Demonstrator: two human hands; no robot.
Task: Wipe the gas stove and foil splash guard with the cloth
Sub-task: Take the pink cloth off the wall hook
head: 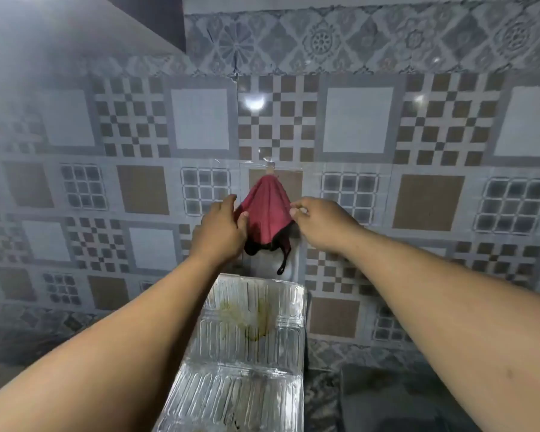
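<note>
Red cloth [266, 210] on hook [270, 166]; both hands pinch its edges, L [221, 226] & R [320, 220].

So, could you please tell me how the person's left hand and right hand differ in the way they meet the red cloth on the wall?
The left hand lies over the left side of the red cloth, thumb on the fabric, while the right hand pinches its right edge with the fingertips. The left hand sits slightly lower and covers more cloth; the right hand touches only the edge. Both reach up to the cloth, which hangs from a hook above the foil splash guard.
</note>
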